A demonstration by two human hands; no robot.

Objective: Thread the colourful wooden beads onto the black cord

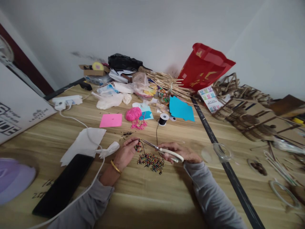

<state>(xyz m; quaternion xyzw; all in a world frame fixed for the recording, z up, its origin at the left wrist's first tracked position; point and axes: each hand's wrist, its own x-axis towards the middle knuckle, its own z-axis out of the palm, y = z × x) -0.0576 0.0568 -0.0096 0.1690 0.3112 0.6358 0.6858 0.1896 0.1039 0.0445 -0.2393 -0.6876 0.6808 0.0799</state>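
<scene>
My left hand (128, 153) pinches a small loop of colourful beads (138, 146) strung on dark cord. In my right hand (179, 152) are scissors (164, 150) with white handles, their blades pointing left to the top of the bead loop. Whether the blades touch the cord I cannot tell. Just below, a pile of loose multicoloured beads (150, 161) lies on the wooden table (152, 194). Behind my hands stands a spool of black cord (163, 119), its strand running down toward my right hand. Short dark cord snippets (126, 134) lie beyond my left hand.
Pink yarn (133, 114), a pink paper sheet (111, 120) and blue paper (181, 108) lie farther back. At left are a black phone (64, 184), a white cable (82, 120) and a power strip (68, 101). A red bag (205, 68) stands behind; woven baskets (254, 122) are at right.
</scene>
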